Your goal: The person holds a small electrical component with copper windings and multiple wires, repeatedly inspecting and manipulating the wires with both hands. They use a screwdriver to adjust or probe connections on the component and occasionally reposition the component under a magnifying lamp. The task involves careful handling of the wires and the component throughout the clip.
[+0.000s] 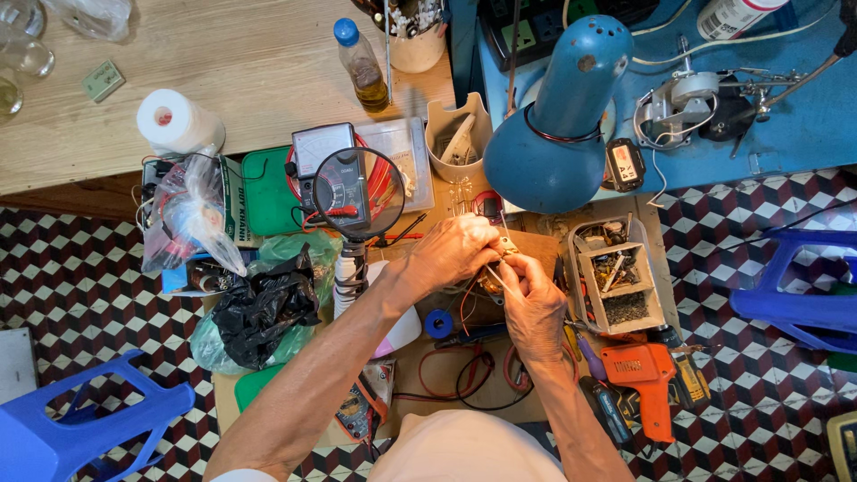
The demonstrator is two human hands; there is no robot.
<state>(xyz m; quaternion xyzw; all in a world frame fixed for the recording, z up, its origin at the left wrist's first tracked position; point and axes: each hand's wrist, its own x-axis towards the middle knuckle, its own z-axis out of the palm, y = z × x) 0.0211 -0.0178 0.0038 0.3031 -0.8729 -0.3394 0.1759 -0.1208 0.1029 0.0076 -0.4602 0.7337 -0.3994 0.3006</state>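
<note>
Left hand (455,250) and right hand (527,299) pinched a small wired part (494,275); thin leads (473,299) at 6 o'clock could snap if tugged.

The hands are hemmed in: just left stands the magnifier (360,194) on its stand with a black bag (264,308) beside it, just right a compartment box of small parts (620,286), and just beyond hangs the blue lamp shade (553,120). Nearer, red and black leads (464,370) and an orange tool (647,375) clutter the board. Open room lies far left on the bare wooden tabletop (259,54)
</note>
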